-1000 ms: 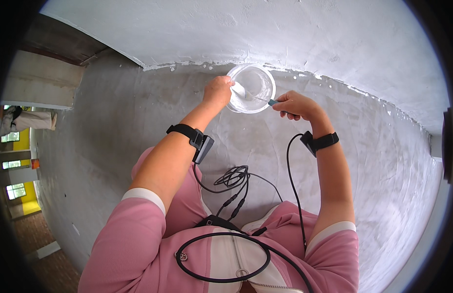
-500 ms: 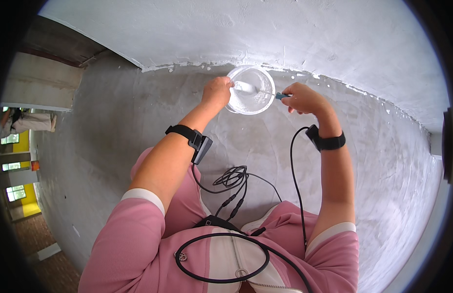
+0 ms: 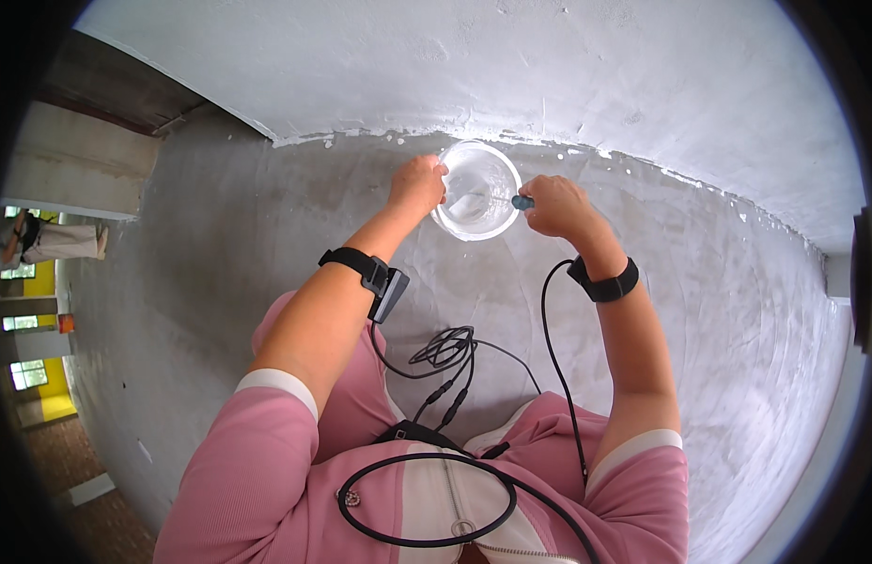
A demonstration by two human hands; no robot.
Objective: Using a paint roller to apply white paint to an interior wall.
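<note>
White bucket [image 3: 472,235] nr floor's far edge, L hand [image 3: 420,185] on rim, R hand [image 3: 560,207] on teal-handled tool [image 3: 521,202]

Bucket's on the grey floor [image 3: 267,244], just short of its far edge where the pale wall [image 3: 436,66] starts, approx midway along; can't tell if base sits flat. L hand grips bucket's L rim, fingers curled over. R hand is closed round tool handle, just beside R rim; rest of tool reaches inside, tip hard to make out vs the white paste [image 3: 462,214] smeared in there. White splatter [image 3: 572,151] dots floor's far edge, R of bucket too.

Both wrists wear blk straps; L one w/ small blk box [image 3: 389,295]. Coiled blk cable [image 3: 443,348] lies on floor btwn hands & lap. Pink sleeves [image 3: 239,470], white cuffs. Nr floor's L edge, well apart: another person in pale trousers [image 3: 65,242].
</note>
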